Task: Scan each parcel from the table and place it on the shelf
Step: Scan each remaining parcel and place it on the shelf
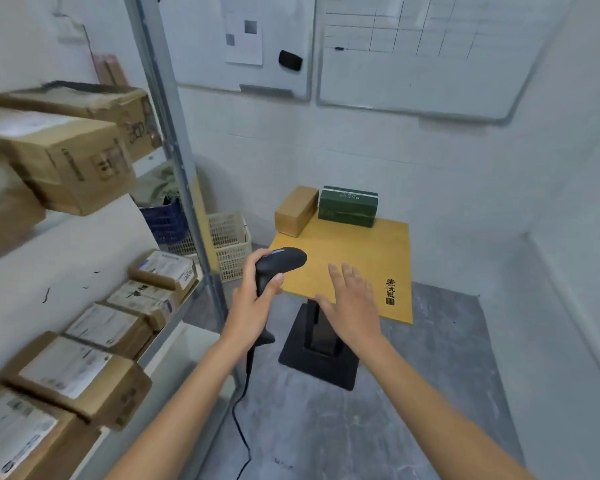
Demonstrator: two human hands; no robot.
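While the metal shelf rack (174, 140) on the left carries labelled cardboard parcels (73, 375), the small yellow table (368, 258) bears a green box (347, 206) beside a brown carton (296, 211) at its far edge. The right hand (352, 303) hovers, fingers spread, holding nothing. The left hand (253, 303) grips a black barcode scanner (278, 265).

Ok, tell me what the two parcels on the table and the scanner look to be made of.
Brown parcel: plain corrugated cardboard by the look, matte tan with folded edges.
Green parcel: probably printed card, dark green with a slight sheen and pale lettering on top.
Scanner, gripped by the left hand: moulded black plastic, it seems, smooth and mostly matte.
Table: yellowish wood-look board; solid or laminate, unclear.
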